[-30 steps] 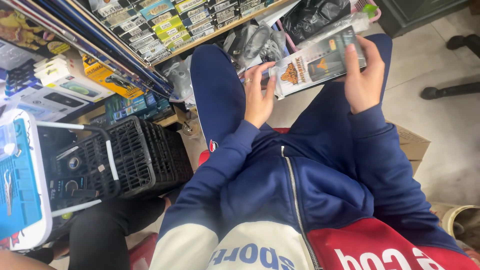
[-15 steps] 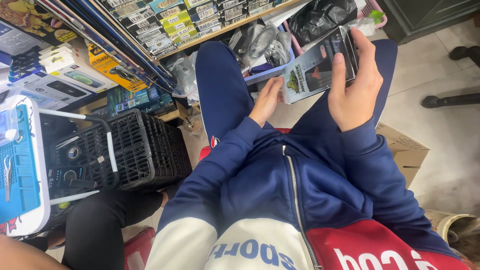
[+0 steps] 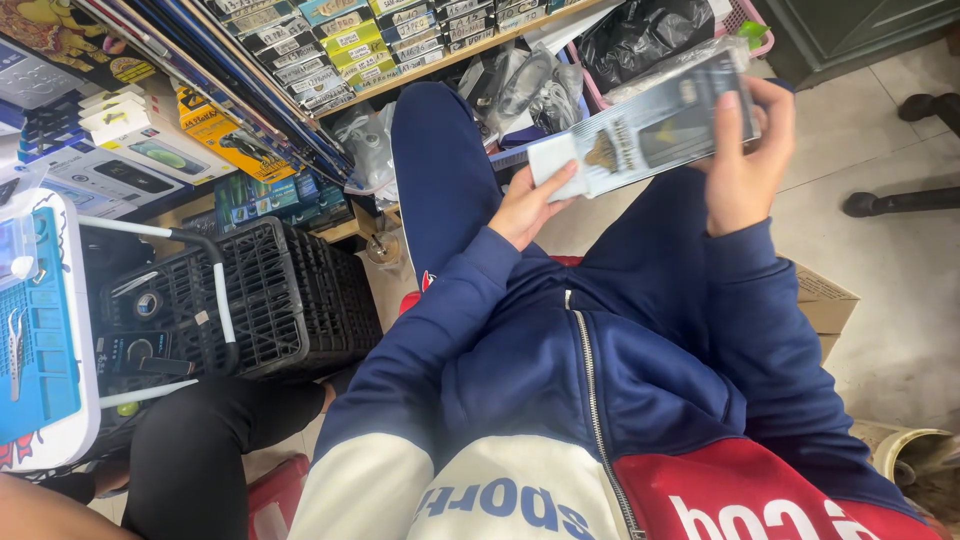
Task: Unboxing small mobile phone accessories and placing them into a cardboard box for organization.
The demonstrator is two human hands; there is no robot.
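Observation:
I hold a flat rectangular package in clear wrap, dark with a white end, tilted above my raised knees. My left hand supports its white lower end from below, fingers curled under it. My right hand grips the upper dark end, thumb over the front face. Both arms wear blue sleeves of a blue, white and red jacket.
A black plastic crate with a white-handled tool across it stands at left. A white tray with a blue mat is at far left. Shelves of boxed goods run behind. A cardboard box sits at right on the tiled floor.
Both hands have lifted the package higher and turned it flatter, its dark end swinging to the right; the left hand slid under the white end.

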